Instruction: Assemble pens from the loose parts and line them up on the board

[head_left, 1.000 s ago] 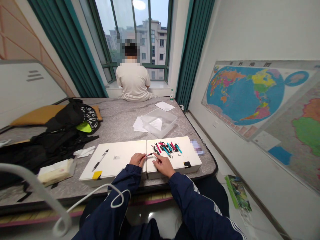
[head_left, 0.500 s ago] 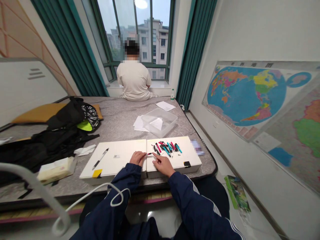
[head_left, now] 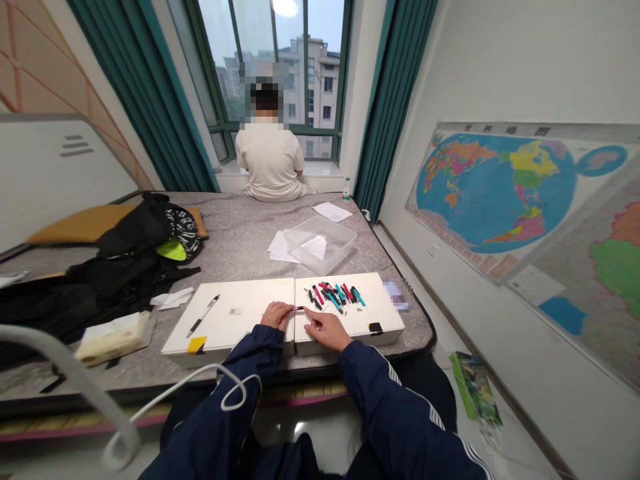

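My left hand (head_left: 277,316) rests at the seam between two white boards and pinches a small red-and-black pen part (head_left: 299,308). My right hand (head_left: 328,331) lies on the right-hand white board (head_left: 373,330), its fingertips reaching toward that part, with no clear hold on anything. A heap of black, red and teal pen parts (head_left: 334,297) sits just beyond the right hand. On the left-hand white board (head_left: 240,297) lies a whole ballpoint pen (head_left: 203,315), away from both hands.
A clear plastic box (head_left: 320,245) and loose papers (head_left: 279,247) stand beyond the boards on a grey mattress (head_left: 240,230). A black bag (head_left: 135,247) and tissue pack (head_left: 113,339) lie left. A person (head_left: 270,157) sits at the window, back turned. A white cable (head_left: 180,393) crosses my left sleeve.
The view has tilted slightly. My hands have drawn a little closer together, and less of the pen part shows past my left fingers.
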Available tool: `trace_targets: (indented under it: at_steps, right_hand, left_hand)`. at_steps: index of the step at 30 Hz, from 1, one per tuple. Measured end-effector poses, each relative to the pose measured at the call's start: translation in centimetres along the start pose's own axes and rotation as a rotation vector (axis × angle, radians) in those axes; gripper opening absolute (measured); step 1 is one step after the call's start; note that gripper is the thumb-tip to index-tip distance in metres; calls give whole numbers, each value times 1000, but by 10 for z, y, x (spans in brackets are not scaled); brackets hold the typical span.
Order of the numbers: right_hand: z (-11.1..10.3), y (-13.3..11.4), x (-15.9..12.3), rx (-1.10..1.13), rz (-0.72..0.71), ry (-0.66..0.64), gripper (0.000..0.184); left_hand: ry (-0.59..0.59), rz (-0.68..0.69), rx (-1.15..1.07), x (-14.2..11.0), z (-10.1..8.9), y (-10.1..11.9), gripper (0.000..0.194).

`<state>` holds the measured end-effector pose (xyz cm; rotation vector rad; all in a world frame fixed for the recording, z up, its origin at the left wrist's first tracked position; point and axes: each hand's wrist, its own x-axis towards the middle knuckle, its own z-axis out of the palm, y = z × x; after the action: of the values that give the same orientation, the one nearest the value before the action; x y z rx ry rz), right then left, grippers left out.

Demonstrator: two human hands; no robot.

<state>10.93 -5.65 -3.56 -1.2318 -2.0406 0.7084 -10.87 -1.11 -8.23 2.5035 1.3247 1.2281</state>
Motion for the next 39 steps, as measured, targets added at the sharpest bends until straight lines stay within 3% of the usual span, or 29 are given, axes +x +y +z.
trace_targets:
  at_steps: [4,9,15,22,26,32,35,39]
  right_hand:
    - [1,2,0,24,43,59,43]
    - [2,2,-1,7,22,39,43]
    - [6,2,-1,69,94,179,34]
    - [6,5,0,107,108,216,28]
    - [5,8,0,126,98,224,27]
    - [4,5,0,77,57,213,26]
    - [2,-5,-4,21,-8,226,24]
    - [-9,-15,-20,-44,-68,342,23]
  left_hand:
    - [-23,35,-19,1,1,-2,25]
    - [-25,36,1,0,5,-8,23]
    - [-50,29,31,-2,5,-8,23]
    - [7,-14,74,-4,1,-17,26]
    - [58,-113,146,-10,-26,-29,22]
    - [173,-434,397,-20,-99,-49,19]
    - [140,-602,413,-20,-123,-59,21]
    - [19,-720,450,-15,-131,-62,26]
